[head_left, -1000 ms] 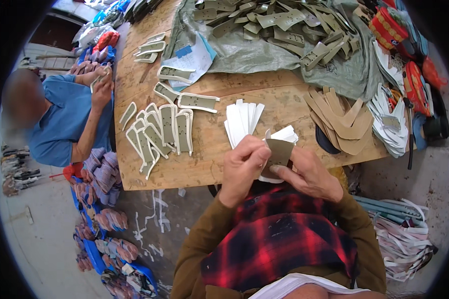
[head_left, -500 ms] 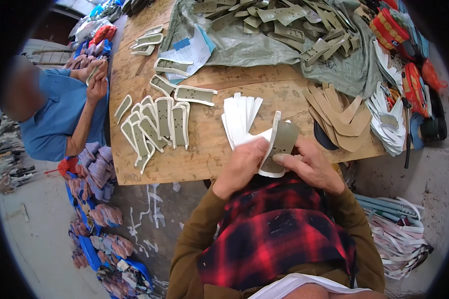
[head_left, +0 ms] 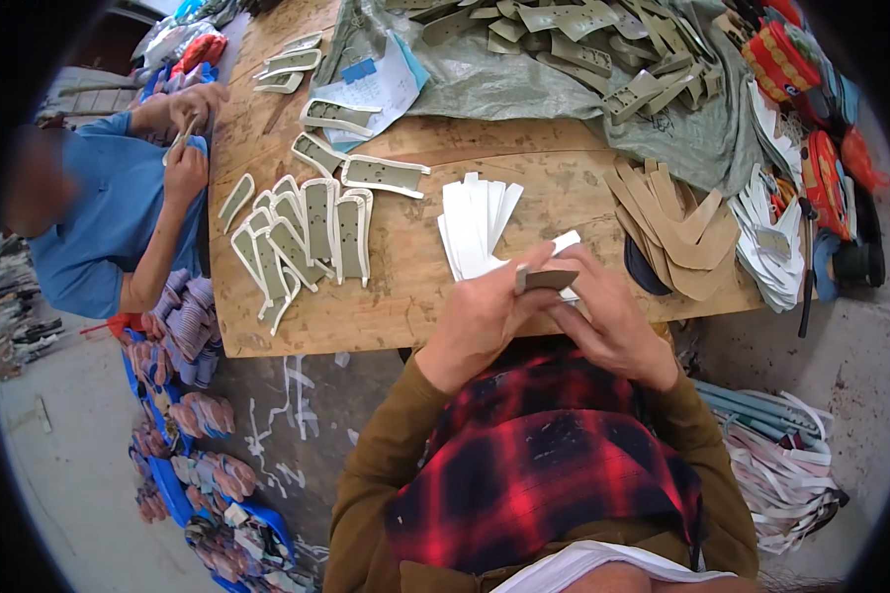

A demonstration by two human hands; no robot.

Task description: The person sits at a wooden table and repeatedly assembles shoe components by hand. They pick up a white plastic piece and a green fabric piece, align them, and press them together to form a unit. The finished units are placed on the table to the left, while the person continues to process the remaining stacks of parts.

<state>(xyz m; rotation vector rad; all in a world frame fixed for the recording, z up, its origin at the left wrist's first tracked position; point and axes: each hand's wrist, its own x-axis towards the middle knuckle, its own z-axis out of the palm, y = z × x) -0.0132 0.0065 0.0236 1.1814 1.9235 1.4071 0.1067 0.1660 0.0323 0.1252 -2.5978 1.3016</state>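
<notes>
Over the table's front edge, both my hands are closed around an olive-grey curved plate (head_left: 548, 281), now seen nearly edge-on. My left hand (head_left: 473, 321) grips its left end between thumb and fingers. My right hand (head_left: 608, 318) holds it from the other side, with a white strip (head_left: 566, 240) showing at the fingers. Part of the plate and strip is hidden by the fingers. Just behind my left hand lies a fan of white strips (head_left: 477, 219). Further left, several olive plates with white edging (head_left: 320, 229) overlap on the wooden table (head_left: 405, 316).
A heap of bare olive plates (head_left: 574, 54) rests on a grey-green woven sheet (head_left: 524, 111) at the back. Brown curved pieces (head_left: 700, 242) and more white strips (head_left: 766, 252) lie right. At the left, a co-worker in a blue shirt (head_left: 109, 222) handles a small piece. Bundled gloves (head_left: 203, 415) stand below.
The plate has tipped from standing upright, its broad face showing, to lying nearly edge-on. My hands have turned and shifted slightly up around it. The co-worker's hands have come closer together.
</notes>
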